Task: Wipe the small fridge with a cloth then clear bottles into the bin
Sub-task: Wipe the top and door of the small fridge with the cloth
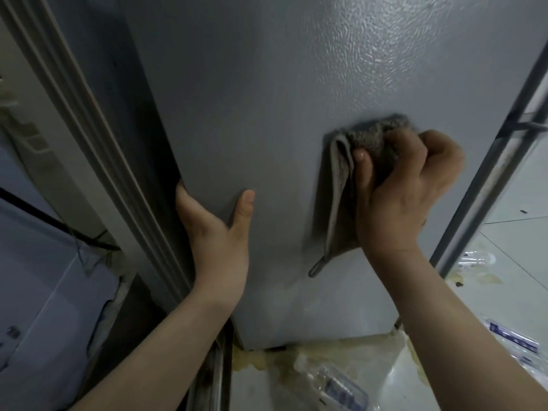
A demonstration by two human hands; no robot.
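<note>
The small fridge's grey door [267,84] fills the middle of the view and stands open. My right hand [406,188] grips a folded grey cloth [344,179] and presses it against the door's outer face, right of centre. One corner of the cloth hangs down with a small loop. My left hand [216,235] holds the door's left edge, fingers wrapped round behind it and thumb flat on the front. Clear plastic bottles lie on the floor below: one [335,387] under the door, another [510,339] by my right forearm.
The door's ribbed rubber seal [98,149] runs diagonally on the left, with the fridge interior [44,262] beyond it. A dark metal post [486,173] rises on the right. The pale tiled floor [516,203] carries yellowish stains near the fridge base.
</note>
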